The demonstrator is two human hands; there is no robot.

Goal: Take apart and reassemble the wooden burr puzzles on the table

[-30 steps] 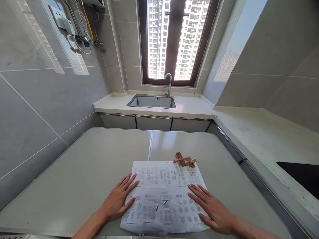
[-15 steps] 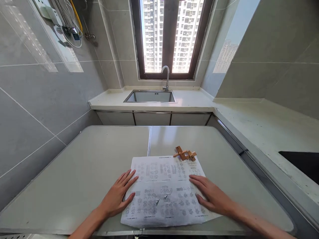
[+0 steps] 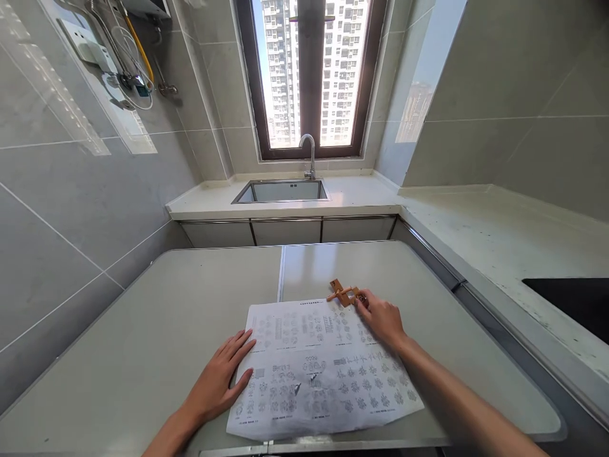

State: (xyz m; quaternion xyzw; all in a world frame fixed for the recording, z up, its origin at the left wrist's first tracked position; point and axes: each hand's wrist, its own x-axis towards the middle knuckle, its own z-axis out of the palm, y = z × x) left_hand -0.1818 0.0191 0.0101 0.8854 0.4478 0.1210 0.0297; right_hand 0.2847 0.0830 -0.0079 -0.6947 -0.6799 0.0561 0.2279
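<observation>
A large white paper sheet (image 3: 314,355), printed with rows of small diagrams, lies on the table. My left hand (image 3: 222,377) rests flat on its left edge, fingers spread and holding nothing. At the sheet's top right corner sits a small heap of brown notched wooden pieces (image 3: 339,292), some crossing one another. My right hand (image 3: 382,318) reaches over the sheet's right side, its thumb and fingers closed on the right-hand wooden piece (image 3: 362,298), which they partly cover. Two small holes or tears (image 3: 297,388) show near the sheet's middle.
The pale table (image 3: 181,330) has a seam running from its far edge. Beyond it are a white counter (image 3: 347,197), a sink (image 3: 280,192) and a faucet (image 3: 310,155) below a window. Another counter (image 3: 476,222) runs along the right, with a dark cutout (image 3: 575,304).
My right hand has left the paper's right edge and moved forward to the wooden pieces, closing on one. My left hand stays on the paper. The view has shifted slightly.
</observation>
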